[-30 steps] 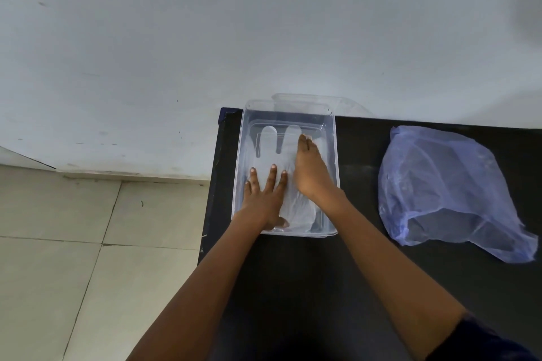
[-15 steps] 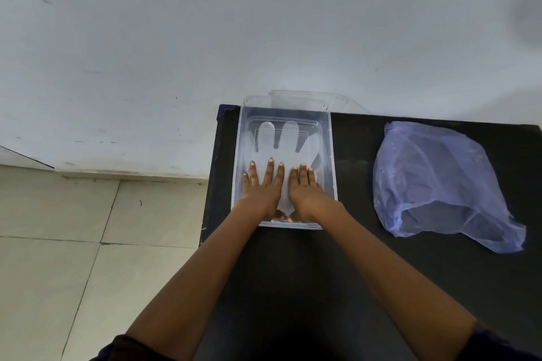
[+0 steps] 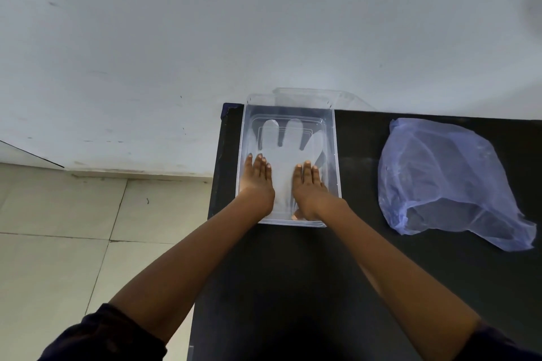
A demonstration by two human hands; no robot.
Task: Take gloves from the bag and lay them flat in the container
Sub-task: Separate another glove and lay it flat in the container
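Since half a second ago our hands have spread apart, left hand (image 3: 257,182) and right hand (image 3: 308,187) now open, palms flat on the glove (image 3: 289,152) in the container (image 3: 336,155), frame centre. We should sweep outward, pressing lightly so film doesn't drag. Cuff hidden under wrists; layers beneath unclear. Bag (image 3: 448,179) at right: contents indistinct.

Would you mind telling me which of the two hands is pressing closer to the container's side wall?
The left hand: it lies against the left wall of the container, at the edge of the glove. The right hand sits farther inside.
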